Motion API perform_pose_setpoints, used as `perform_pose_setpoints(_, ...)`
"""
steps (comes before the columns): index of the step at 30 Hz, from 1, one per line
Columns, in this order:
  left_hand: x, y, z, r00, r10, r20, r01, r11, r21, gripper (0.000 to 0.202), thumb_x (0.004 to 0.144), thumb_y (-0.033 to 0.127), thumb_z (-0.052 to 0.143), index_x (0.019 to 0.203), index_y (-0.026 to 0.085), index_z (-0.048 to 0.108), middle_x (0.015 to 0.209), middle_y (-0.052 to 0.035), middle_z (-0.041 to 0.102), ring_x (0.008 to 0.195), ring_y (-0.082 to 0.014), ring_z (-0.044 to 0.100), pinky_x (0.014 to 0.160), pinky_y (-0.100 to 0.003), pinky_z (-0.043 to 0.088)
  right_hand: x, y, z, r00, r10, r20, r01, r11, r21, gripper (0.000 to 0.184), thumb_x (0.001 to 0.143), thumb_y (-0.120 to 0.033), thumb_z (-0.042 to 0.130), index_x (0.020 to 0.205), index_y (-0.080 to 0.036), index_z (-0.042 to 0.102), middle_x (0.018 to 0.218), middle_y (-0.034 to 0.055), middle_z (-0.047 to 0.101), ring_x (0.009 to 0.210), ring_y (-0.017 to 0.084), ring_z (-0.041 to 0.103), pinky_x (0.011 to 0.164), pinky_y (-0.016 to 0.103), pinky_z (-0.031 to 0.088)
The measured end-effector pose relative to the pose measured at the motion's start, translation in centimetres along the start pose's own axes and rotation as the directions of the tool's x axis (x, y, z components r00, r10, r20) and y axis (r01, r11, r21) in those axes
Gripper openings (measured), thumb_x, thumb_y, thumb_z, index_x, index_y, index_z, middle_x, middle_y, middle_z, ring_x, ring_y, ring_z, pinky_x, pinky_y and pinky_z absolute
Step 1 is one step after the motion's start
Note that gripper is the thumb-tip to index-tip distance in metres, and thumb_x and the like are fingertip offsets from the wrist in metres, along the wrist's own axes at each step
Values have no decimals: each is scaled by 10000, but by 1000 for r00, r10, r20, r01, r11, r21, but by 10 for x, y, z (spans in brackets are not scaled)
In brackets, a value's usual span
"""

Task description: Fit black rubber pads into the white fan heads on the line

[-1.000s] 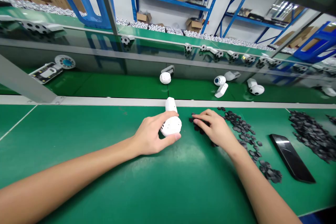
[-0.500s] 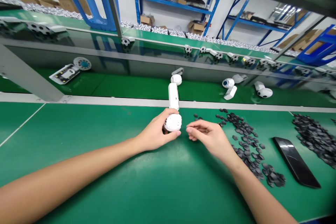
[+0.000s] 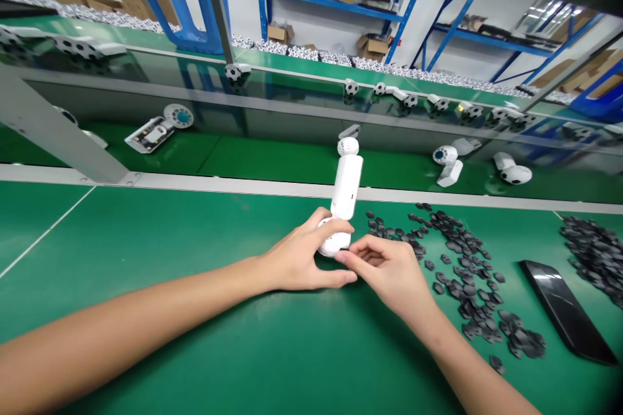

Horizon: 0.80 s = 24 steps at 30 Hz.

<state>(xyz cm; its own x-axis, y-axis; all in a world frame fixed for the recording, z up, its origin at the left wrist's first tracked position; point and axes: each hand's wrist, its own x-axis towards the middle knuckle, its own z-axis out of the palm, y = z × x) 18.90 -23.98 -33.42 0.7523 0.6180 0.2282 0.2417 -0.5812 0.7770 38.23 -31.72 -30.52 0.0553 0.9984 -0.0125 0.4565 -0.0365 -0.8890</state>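
Note:
My left hand point(image 3: 311, 253) is wrapped round the ball-shaped end of a white camera-like device point(image 3: 347, 187), whose long flat body points away from me. The fingers cover part of the ball. My right hand point(image 3: 384, 266) is closed in a pinch at the ball's right side, with a small black piece point(image 3: 344, 249) between thumb and fingertips, touching or nearly touching the white shell. To the right lie many loose small black pieces point(image 3: 467, 285) like those on the soccer-patterned balls.
A black smartphone point(image 3: 567, 311) lies at the right, beside another heap of black pieces point(image 3: 594, 256). Beyond the white ledge point(image 3: 233, 185), more white devices point(image 3: 450, 165) lie on a green belt. Soccer-patterned units point(image 3: 350, 87) line the shelf above. A grey post point(image 3: 63, 123) stands at left.
My right hand has moved in against the ball, bringing a small black piece. The left hand's fingers have shifted over the ball, and the device's body now tilts to the right. The view has shifted slightly.

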Motion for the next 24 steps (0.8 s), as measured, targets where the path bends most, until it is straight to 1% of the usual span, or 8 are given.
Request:
perform_pose_setpoints(3, 0, 3, 1, 999, -43, -10, 42, 999, -12, 553, 837, 572, 792, 1270, 316, 563, 1189, -37, 505, 929, -202, 608, 837, -354, 523, -1, 1, 1, 1000, -22, -11, 22, 998, -57, 246, 856, -406, 805, 712, -213, 754, 652, -4, 734, 560, 140, 630, 544, 249, 473)
perform_pose_setpoints(7, -1, 5, 1, 998, -67, -7, 67, 998, -2, 462, 871, 545, 770, 1215, 291, 594, 1104, -25, 521, 850, -179, 574, 781, -330, 490, 1, 9, 3, 999, -40, -8, 39, 995, -96, 343, 856, -473, 809, 651, -220, 700, 616, -7, 694, 556, 146, 579, 524, 267, 417)
perform_pose_setpoints(10, 1, 4, 0, 999, -38, -19, 37, 998, -45, 467, 857, 501, 800, 1210, 271, 599, 1113, -33, 547, 913, -197, 585, 821, -330, 479, 4, 15, 4, 993, -113, -13, 110, 982, -156, 403, 876, -524, 779, 643, -221, 652, 609, -7, 655, 557, 150, 539, 528, 280, 391)
perform_pose_setpoints(13, 4, 2, 0, 997, -14, -70, 3, 989, -151, 427, 907, 463, 757, 1236, 248, 590, 1136, -47, 588, 979, -211, 598, 878, -333, 472, 10, 17, -3, 971, -234, 39, 237, 947, -215, 400, 1012, -511, 594, 752, -224, 692, 697, 14, 674, 627, 169, 573, 601, 296, 429)
perform_pose_setpoints(16, 5, 0, -3, 993, -39, -115, 14, 977, -211, 306, 993, 426, 646, 1229, 233, 613, 1140, -52, 622, 961, -199, 597, 868, -322, 457, 19, 22, -24, 972, -236, 1, 232, 954, -192, 473, 1100, -477, 394, 921, -224, 751, 815, 40, 722, 721, 186, 637, 693, 309, 482)
perform_pose_setpoints(18, 4, -1, -6, 990, -82, -112, 54, 971, -232, 273, 997, 411, 637, 1202, 231, 637, 1126, -43, 630, 920, -186, 583, 827, -306, 443, 25, 30, -43, 978, -192, -82, 167, 954, -247, 457, 1094, -488, 416, 970, -227, 769, 853, 44, 734, 749, 197, 655, 708, 317, 488)
perform_pose_setpoints(20, 2, -1, -9, 986, -147, -72, 120, 947, -298, 255, 988, 404, 644, 1176, 231, 641, 1040, -20, 634, 828, -161, 556, 759, -284, 427, 32, 42, -59, 974, -188, -129, 123, 910, -395, 383, 1062, -480, 507, 979, -233, 788, 888, 48, 736, 773, 212, 659, 719, 335, 478)
perform_pose_setpoints(24, 3, 1, -11, 973, -229, -8, 203, 879, -432, 225, 972, 375, 645, 1134, 220, 646, 928, 10, 605, 723, -129, 520, 679, -256, 407, 41, 58, -68, 976, -195, -98, 107, 818, -565, 255, 1006, -424, 622, 1036, -267, 821, 983, 52, 735, 820, 224, 680, 739, 347, 487)
